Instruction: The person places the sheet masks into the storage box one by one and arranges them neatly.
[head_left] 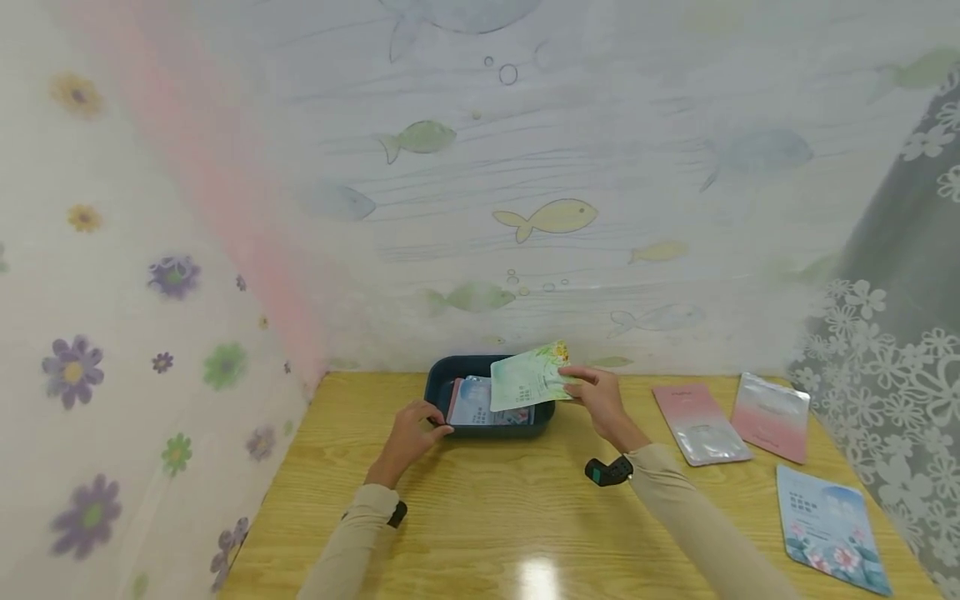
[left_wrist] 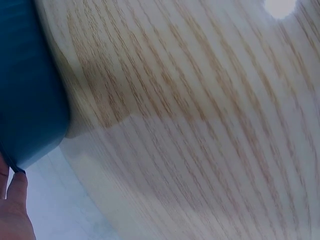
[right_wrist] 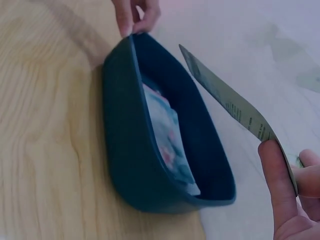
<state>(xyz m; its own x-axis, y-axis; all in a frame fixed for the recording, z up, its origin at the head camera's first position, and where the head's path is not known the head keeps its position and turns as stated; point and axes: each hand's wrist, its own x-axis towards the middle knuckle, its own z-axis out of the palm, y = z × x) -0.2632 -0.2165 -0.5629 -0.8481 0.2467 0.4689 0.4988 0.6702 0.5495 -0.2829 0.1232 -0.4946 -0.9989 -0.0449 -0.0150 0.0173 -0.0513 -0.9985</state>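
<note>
A dark blue plastic bin (head_left: 495, 432) stands against the wall at the back of the table. My left hand (head_left: 408, 437) pinches its front left corner rim between thumb and fingers; the right wrist view shows that grip at the bin's far end. Inside the bin lie flat sachets, the top one a blue sachet (right_wrist: 167, 135) with pink flowers. My right hand (head_left: 600, 402) pinches a green sachet (head_left: 528, 379) by its right edge, holding it tilted above the bin. Only the bin's outer wall (left_wrist: 30, 85) and part of the left hand (left_wrist: 15, 210) appear in the left wrist view.
On the right of the wooden table (head_left: 480, 517) lie a pink and silver sachet (head_left: 701, 423), another pink and silver sachet (head_left: 772, 417) and a blue flowered sachet (head_left: 834, 529). A fish-patterned wall covering (head_left: 450, 250) rises behind, and a lace curtain (head_left: 900, 375) hangs at right.
</note>
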